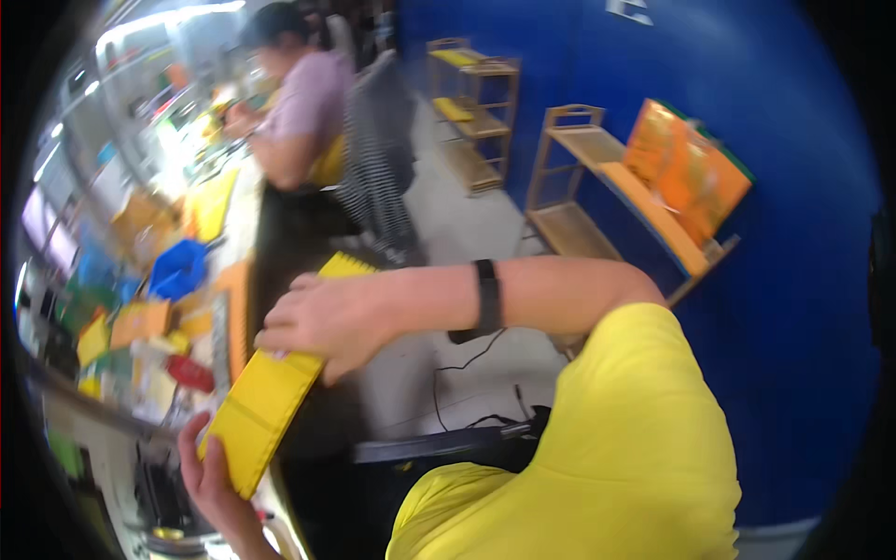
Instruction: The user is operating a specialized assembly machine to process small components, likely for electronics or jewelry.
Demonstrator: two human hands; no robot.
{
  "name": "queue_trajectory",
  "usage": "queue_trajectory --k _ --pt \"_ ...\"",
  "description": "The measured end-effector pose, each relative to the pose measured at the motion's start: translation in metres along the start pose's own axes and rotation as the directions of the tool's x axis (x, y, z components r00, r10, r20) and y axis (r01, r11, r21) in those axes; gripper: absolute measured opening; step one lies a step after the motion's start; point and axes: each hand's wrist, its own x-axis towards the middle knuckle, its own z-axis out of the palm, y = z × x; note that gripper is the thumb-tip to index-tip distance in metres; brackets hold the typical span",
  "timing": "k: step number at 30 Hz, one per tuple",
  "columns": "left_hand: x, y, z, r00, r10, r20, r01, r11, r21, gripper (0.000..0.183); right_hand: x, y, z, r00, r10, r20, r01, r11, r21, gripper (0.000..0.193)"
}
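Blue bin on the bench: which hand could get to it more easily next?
Probably the right hand: it's on the yellow piece at the part nearer the blue bin. The left hand holds the other end, farther from the bin.

yellow strip [266,401] | left grip [217,478]: lower end | right grip [329,322]: higher

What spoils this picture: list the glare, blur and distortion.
Head view: glare whitens the area before the co-worker, who looks blurred; the right hand is slightly soft; the blue wall darkens toward the black rim; fisheye bends the ceiling light.
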Motion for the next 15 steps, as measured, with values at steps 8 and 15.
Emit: queue_trajectory --k 8,15 --pt "0.014 0.001 0.020 0.998 0.006 0.067 0.000 0.997 -0.081 0.068 -0.101 0.004 -0.061 0.959 0.284 -0.015 -0.283 0.945 -0.166 0.094" --pt "0.011 -0.020 0.001 0.998 -0.045 0.038 0.045 0.999 0.001 0.055 -0.292 -0.007 -0.183 0.427 0.888 -0.172 -0.892 0.382 -0.242 0.098"
